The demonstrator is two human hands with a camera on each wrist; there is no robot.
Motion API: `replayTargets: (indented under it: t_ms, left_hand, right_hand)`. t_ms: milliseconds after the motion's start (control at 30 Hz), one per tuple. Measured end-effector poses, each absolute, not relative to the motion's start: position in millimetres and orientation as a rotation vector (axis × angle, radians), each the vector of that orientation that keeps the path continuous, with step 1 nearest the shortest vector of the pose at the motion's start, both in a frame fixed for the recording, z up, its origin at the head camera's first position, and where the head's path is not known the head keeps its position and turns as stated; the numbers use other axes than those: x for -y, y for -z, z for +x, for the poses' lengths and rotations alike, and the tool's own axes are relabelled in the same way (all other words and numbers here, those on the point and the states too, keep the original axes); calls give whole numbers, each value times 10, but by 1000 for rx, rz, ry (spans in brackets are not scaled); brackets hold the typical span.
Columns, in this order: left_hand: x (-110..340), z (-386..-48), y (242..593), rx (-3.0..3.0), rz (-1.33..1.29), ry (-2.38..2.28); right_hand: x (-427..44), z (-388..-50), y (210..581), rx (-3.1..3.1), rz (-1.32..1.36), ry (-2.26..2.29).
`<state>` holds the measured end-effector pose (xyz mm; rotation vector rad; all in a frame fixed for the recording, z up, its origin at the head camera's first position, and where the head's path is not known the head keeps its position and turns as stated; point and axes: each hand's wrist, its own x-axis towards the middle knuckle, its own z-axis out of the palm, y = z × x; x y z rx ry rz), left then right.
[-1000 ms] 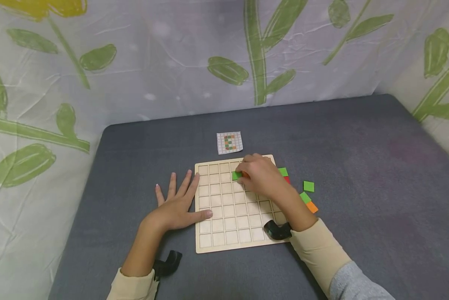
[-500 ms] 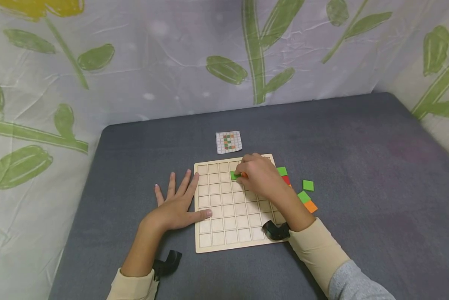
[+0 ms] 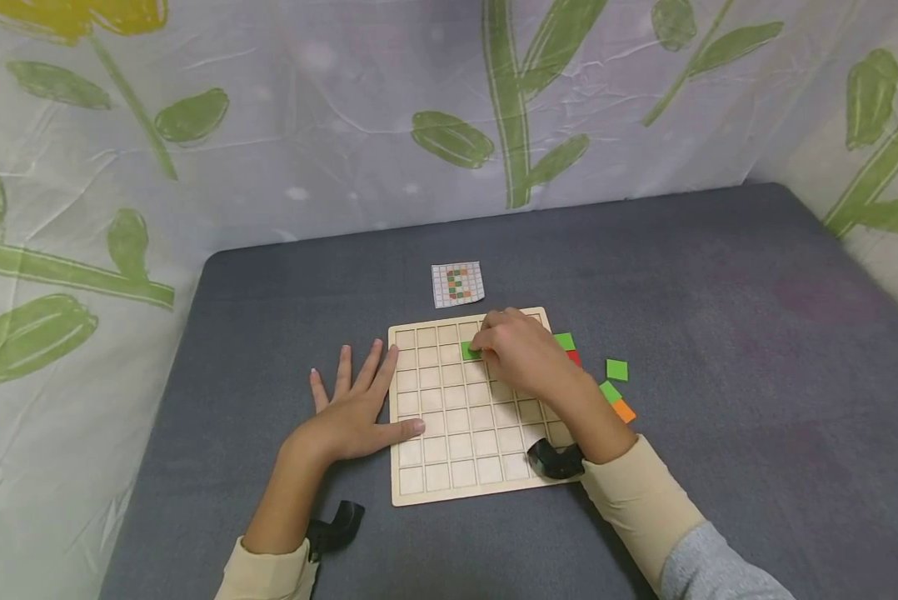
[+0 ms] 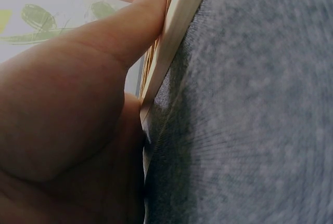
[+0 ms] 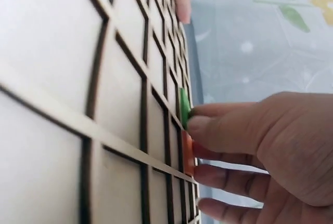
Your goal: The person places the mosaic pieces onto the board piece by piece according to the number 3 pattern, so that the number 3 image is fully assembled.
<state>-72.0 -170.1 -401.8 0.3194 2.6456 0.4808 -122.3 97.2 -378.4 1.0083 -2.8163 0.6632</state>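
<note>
A pale wooden grid board [image 3: 436, 450] lies on the dark cloth-covered table. My left hand [image 3: 344, 423] is spread flat at its left side, thumb on the board's edge and the other fingers mostly on the cloth. My right hand [image 3: 520, 350] is over the upper right of the board. Its thumb and index finger pinch the edge of a green square tile [image 5: 184, 107], seen at a grid cell in the right wrist view. Beside that tile an orange tile [image 5: 188, 154] sits in the neighbouring cell, close under the other fingers; in the head view the hand hides it.
A small paper card [image 3: 458, 285] with a coloured grid pattern lies beyond the board. Green [image 3: 564, 342] and red [image 3: 573, 358] tiles show past the right hand. Farther right lie a loose green tile [image 3: 617, 370] and an orange tile [image 3: 624, 411] touching another green one.
The right thumb and index finger have shifted slightly onto the green tile, and the orange tile seen beside them earlier is now covered in the head view. The left hand has stayed put.
</note>
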Motion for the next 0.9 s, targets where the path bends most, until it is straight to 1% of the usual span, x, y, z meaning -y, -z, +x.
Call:
replayTargets:
  t_ms: [200,300,467,633,900]
  left_hand:
    - [1704,-718,4027,-2642,318,-485]
    - [1699,-716,4020,-2642,325,-491]
    - [1696,-721,4014,-2637,335,-498]
    - [1702,-725,4016,-2636,333,-498]
    - [1704,-720,4011,-2636,332,-495]
  right_hand:
    - [-1096,-1268,3698,2899,1071,-819]
    - [-1216,-1304,3622,2978,1035,-911]
    - [-1508,-1340,3499,3208,838,-965]
    - [-1763,-1351,3417,3393,648,-866]
    - [-1893,-1377,3458,3588,351,-780]
